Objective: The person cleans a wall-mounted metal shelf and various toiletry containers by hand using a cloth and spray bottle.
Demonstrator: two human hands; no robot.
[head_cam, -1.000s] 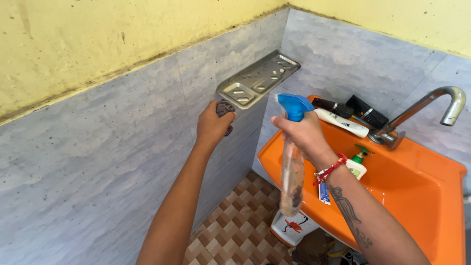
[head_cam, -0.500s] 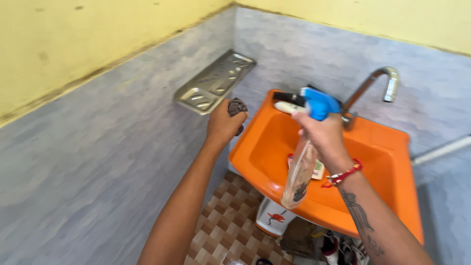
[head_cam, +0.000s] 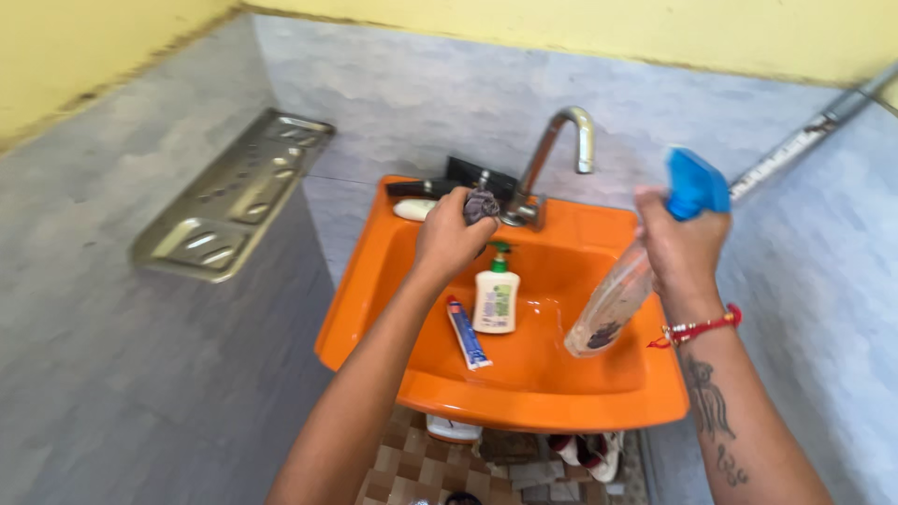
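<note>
Near the middle of the frame the left hand [head_cam: 451, 238] is closed around a small grey cloth [head_cam: 482, 203], which bunches out above the knuckles just beside the base of the tap [head_cam: 554, 159]. The tap is a curved metal pipe that rises from the back rim of the orange sink [head_cam: 538, 393] and bends toward the right. On the right side of the frame the right hand [head_cam: 681, 248] is wrapped tight around the neck of a spray bottle [head_cam: 617, 304]; the blue spray head sticks up above the fingers, and the clear body hangs down and to the left over the basin, tilted, with a little dark liquid at the bottom. A red thread bracelet [head_cam: 700, 327] circles that wrist, and tattoos show on the forearm below it. Inside the basin, a white pump bottle [head_cam: 496, 292] with a green top lies just under the left hand, and a toothpaste tube [head_cam: 467, 333] lies close beside it to the left. A white bar of soap [head_cam: 414, 209] sits on the back left corner of the sink, with dark items behind it that are too blurred to tell. At the left of the frame a metal shelf [head_cam: 234, 196] is fixed to the grey tiled wall, well apart from both hands.
</note>
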